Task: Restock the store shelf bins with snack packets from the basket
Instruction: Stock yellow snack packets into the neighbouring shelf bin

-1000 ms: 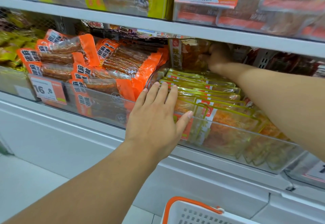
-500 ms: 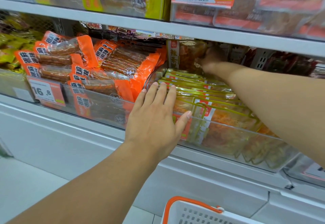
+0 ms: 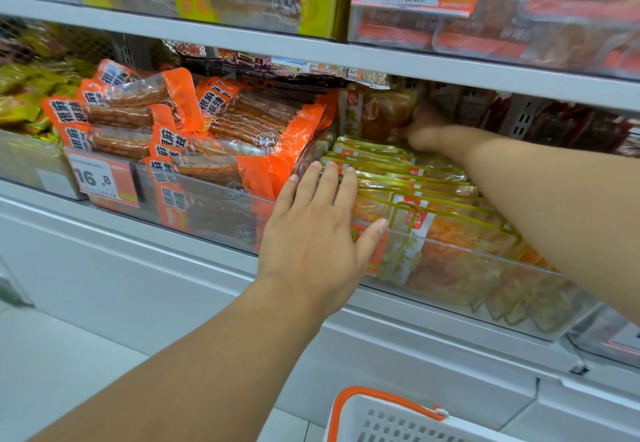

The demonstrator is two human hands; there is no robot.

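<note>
Your left hand stays on the bin, your right hand has gone a little deeper.

Your left hand still rests flat with straight fingers on the clear front wall of the bin in the middle of the frame — it has not moved. Your right hand is now farther to the left at the back of the shelf, touching the upright snack packet — it is blurred, so you cannot tell the grip. The yellow-edged packets lie in the bin; the basket is at the bottom edge.

The single head camera looks forward and slightly down, from close range, at the middle shelf; the basket rim appears at the bottom edge.
</note>
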